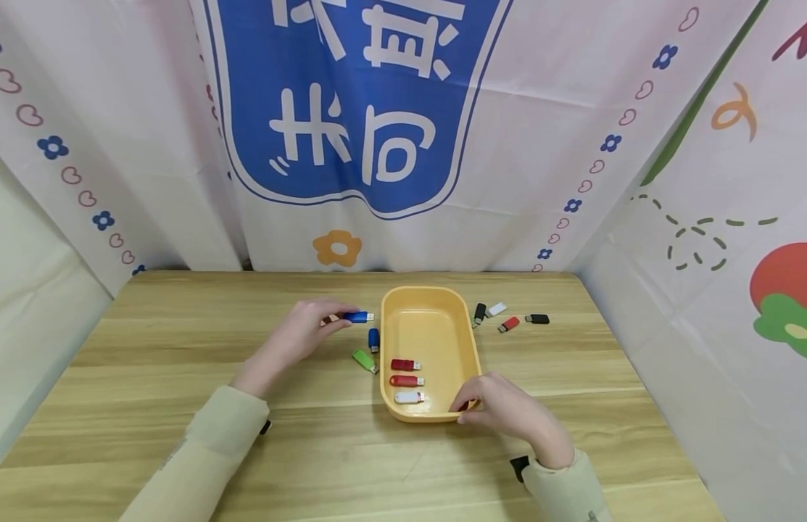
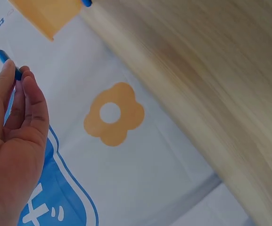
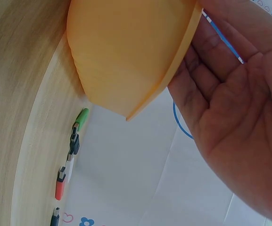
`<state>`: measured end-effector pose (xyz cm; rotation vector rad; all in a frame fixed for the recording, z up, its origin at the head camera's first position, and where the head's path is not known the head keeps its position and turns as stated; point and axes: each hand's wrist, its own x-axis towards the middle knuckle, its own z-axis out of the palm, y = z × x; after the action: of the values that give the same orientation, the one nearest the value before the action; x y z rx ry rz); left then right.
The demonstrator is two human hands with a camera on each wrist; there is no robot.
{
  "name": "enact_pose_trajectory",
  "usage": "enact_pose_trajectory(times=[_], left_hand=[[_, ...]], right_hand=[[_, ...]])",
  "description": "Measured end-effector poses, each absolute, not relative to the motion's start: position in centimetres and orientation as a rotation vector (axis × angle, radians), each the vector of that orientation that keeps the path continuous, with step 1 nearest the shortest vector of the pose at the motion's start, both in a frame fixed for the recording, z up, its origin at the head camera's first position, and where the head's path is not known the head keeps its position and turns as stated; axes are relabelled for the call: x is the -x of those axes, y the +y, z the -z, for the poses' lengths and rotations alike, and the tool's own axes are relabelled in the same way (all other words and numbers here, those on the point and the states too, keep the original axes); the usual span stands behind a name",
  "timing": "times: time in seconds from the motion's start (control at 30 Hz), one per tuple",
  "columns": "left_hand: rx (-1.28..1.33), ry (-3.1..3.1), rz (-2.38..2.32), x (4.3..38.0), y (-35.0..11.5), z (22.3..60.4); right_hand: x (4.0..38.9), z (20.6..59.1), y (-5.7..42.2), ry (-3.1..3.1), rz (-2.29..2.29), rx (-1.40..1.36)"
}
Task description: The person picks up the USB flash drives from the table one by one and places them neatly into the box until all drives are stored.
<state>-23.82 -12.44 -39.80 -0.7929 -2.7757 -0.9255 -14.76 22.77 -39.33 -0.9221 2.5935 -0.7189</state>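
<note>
My left hand [image 1: 305,330] pinches a blue USB stick [image 1: 359,317] by its body, metal plug facing right, left of the yellow tray [image 1: 385,326]. In the left wrist view the same blue stick [image 2: 3,55] sticks out beyond the thumb and fingertips. At the tray's near right corner, my right hand [image 1: 504,406] grips the rim, fingers inside and thumb outside. Something dark red [image 1: 464,406] shows under those fingers, mostly hidden. Inside the tray lie a dark red stick [image 1: 404,365], a red stick [image 1: 406,380] and a white stick [image 1: 408,397], in a column.
Left of the tray lie another blue stick [image 1: 373,339] and a green stick [image 1: 364,360]. On its right are a black stick [image 1: 480,312], a white stick [image 1: 497,309], a red stick [image 1: 510,324] and a second black stick [image 1: 539,319]. A printed curtain [image 1: 534,130] hangs behind the table.
</note>
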Motion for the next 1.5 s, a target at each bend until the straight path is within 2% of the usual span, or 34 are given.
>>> enact_pose_trajectory(times=[0.93, 1.5], left_hand=[[0.830, -2.680, 0.929, 22.7, -8.3, 39.9], [0.931, -2.692, 0.762, 22.4, -5.2, 40.5]], right_hand=[[14.8, 39.4, 22.8, 2.609, 0.704, 0.927], [14.9, 39.5, 22.8, 2.601, 0.704, 0.924]])
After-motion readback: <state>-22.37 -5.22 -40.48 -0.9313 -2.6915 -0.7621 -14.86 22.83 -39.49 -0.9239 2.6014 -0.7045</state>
